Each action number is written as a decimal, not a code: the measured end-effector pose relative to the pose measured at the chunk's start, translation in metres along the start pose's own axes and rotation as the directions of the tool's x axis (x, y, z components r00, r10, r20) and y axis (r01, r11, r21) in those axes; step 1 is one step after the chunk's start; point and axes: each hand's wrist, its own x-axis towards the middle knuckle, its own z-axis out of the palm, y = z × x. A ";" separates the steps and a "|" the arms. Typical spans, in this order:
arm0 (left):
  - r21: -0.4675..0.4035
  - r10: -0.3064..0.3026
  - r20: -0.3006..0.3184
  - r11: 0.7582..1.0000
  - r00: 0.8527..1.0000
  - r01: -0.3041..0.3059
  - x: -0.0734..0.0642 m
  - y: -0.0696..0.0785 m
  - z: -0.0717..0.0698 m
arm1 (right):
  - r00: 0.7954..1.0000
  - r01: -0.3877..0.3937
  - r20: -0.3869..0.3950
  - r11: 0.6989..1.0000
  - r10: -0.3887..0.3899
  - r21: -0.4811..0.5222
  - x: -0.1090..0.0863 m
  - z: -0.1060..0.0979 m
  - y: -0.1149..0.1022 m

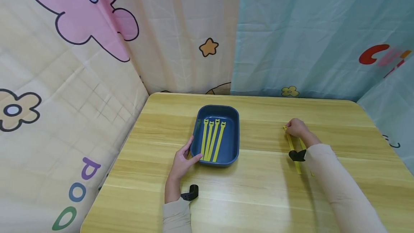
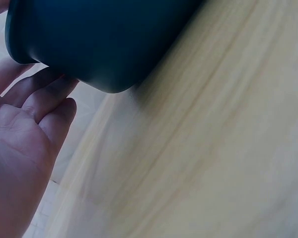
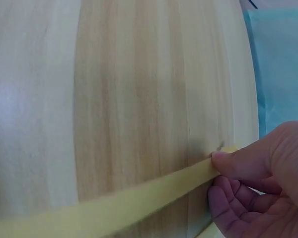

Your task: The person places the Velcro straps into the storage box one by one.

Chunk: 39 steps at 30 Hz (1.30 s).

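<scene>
A dark blue rectangular tray point(image 1: 231, 146) sits near the middle of the table, with several yellow cable ties point(image 1: 212, 140) lying side by side in it. My left hand point(image 1: 182, 161) holds its near left corner, thumb at the rim and fingers along the outer wall. In the left wrist view those fingers touch the tray's side point(image 2: 99, 49). Over on the right, my right hand point(image 1: 298, 128) pinches one yellow cable tie point(image 3: 139, 201) near its slotted head between thumb and fingers. A second yellow tie point(image 1: 302, 144) lies beside it, partly hidden under the wrist and sleeve.
The light wooden table point(image 1: 258, 190) has rounded far corners. Printed curtains point(image 1: 181, 46) hang along its back and both sides. A black wrist-camera mount point(image 1: 191, 192) shows at the left wrist and another point(image 1: 297, 155) at the right.
</scene>
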 end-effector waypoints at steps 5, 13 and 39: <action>0.002 -0.001 -0.006 1.000 1.000 0.001 0.000 -0.001 0.000 | 0.999 -0.014 -0.042 0.999 0.016 0.040 -0.002 0.004 -0.001; 0.004 0.005 0.001 1.000 1.000 -0.005 -0.001 -0.001 0.000 | 0.992 -0.067 -0.100 0.988 0.082 0.139 -0.007 0.006 0.001; 0.012 -0.016 -0.016 1.000 1.000 0.016 -0.001 0.000 0.001 | 0.987 0.074 -0.161 0.955 -0.028 0.289 -0.032 -0.023 -0.010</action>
